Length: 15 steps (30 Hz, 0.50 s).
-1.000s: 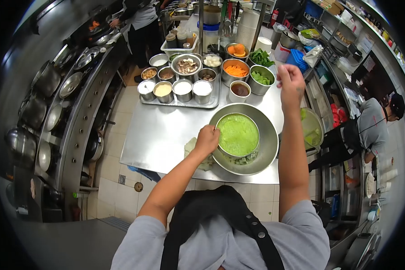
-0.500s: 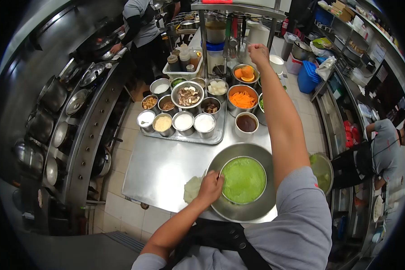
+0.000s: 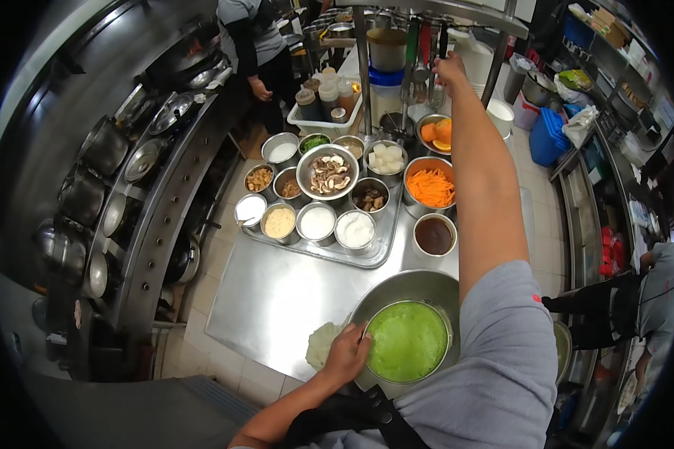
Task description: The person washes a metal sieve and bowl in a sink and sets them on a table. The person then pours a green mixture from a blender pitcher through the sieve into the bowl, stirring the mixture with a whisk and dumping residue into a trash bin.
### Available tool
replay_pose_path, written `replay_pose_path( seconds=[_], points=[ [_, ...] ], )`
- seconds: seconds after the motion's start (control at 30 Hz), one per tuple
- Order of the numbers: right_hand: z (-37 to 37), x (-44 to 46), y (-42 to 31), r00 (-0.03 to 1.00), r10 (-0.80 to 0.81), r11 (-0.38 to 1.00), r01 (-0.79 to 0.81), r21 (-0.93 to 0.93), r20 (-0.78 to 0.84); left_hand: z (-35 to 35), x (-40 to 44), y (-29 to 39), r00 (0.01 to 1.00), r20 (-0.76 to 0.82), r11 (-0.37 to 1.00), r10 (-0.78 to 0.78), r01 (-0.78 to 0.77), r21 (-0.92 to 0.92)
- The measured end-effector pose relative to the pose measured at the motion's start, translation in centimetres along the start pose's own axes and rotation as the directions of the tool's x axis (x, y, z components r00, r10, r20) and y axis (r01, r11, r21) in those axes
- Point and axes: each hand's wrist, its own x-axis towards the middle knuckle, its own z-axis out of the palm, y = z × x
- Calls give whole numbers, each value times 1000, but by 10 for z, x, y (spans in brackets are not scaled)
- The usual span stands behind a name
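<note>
In the head view, my left hand [image 3: 346,355] is closed on the left rim or handle of a round metal-rimmed vessel [image 3: 448,346]. Bright green liquid [image 3: 407,340] fills this vessel, which sits inside a large steel bowl [image 3: 382,288]. Stretched far forward, my right hand [image 3: 450,71] has its fingers closed at the lower part of a black-handled utensil [image 3: 443,41] hanging from the rack. The utensil's lower end is hidden. A pale, crumpled piece of material [image 3: 322,346] lies beside the bowl, near my left hand.
A metal tray [image 3: 344,253] bears several steel tubs and a bowl of sliced mushrooms [image 3: 328,172]. Shredded carrots [image 3: 430,187] and brown sauce [image 3: 434,236] stand right of it. A shelf frame [image 3: 363,67] rises ahead. Co-workers stand at left [image 3: 254,45] and right [image 3: 636,299].
My right hand has moved forward to the hanging black-handled utensil. My left hand stays at the vessel. The view has shifted, and the left co-worker's arm has dropped from the stove.
</note>
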Motion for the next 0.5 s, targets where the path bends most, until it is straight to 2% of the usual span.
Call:
replay_pose_path(
  seconds=[0.07, 0.13, 0.2, 0.23, 0.33, 0.37, 0.43, 0.47, 0.5],
  points=[
    [0, -5, -8, 1000, -5, 1000, 4, -21, -22, 0, -2, 1, 1000, -4, 1000, -7, 7, -1],
    [8, 14, 12, 984, -146, 975, 125, -184, -103, 1, 1, 2, 1000, -24, 1000, 6, -7, -7],
    [7, 21, 15, 966, -213, 933, 157, -323, -146, 1, 3, 1, 1000, -23, 1000, 5, -5, -5],
    [2, 13, 8, 970, -209, 934, 161, -319, -123, 1, 4, 0, 1000, -23, 1000, 6, -6, -2],
    [-8, 4, -13, 952, -229, 911, 136, -389, -204, 0, 5, 3, 999, -30, 1000, 12, -12, 2],
    [-9, 14, -13, 953, -170, 933, 74, -352, -251, 0, 5, 2, 999, -30, 1000, 21, -21, -1],
    [-18, 2, -25, 966, -112, 897, -3, -442, -235, 0, 6, -1, 999, -36, 999, 40, -41, -7],
    [-22, -7, -33, 972, -84, 871, -36, -489, -221, 2, 6, -2, 996, -48, 998, 69, -69, 2],
    [-30, -13, -35, 990, -44, 868, -29, -496, -136, 3, 8, -4, 994, -59, 996, 91, -91, 9]
  ],
)
